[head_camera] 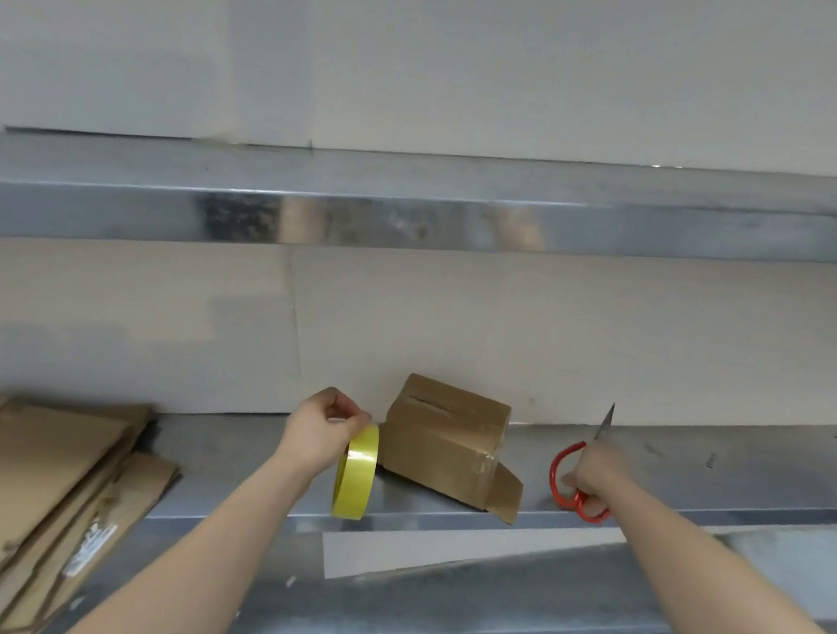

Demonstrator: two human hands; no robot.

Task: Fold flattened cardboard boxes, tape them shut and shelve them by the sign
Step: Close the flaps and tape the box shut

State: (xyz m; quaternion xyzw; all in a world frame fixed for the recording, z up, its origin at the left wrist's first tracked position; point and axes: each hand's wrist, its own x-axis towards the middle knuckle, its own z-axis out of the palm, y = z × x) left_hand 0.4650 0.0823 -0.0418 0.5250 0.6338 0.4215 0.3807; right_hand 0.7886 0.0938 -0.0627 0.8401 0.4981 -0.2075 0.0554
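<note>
A small brown cardboard box (444, 443) lies tilted on the steel shelf (699, 480) against the back wall, one end flap hanging open at its lower right. My left hand (324, 431) pinches the top of a yellow tape roll (356, 473) that hangs upright just left of the box. My right hand (596, 472) grips red-handled scissors (576, 480) to the right of the box, blades pointing up. A stack of flattened cardboard boxes (25, 497) lies at the lower left.
An upper steel shelf (416, 218) runs across the view above the hands. A white paper strip (485, 551) is stuck along the front lip of the lower shelf. The wall behind is pale and bare.
</note>
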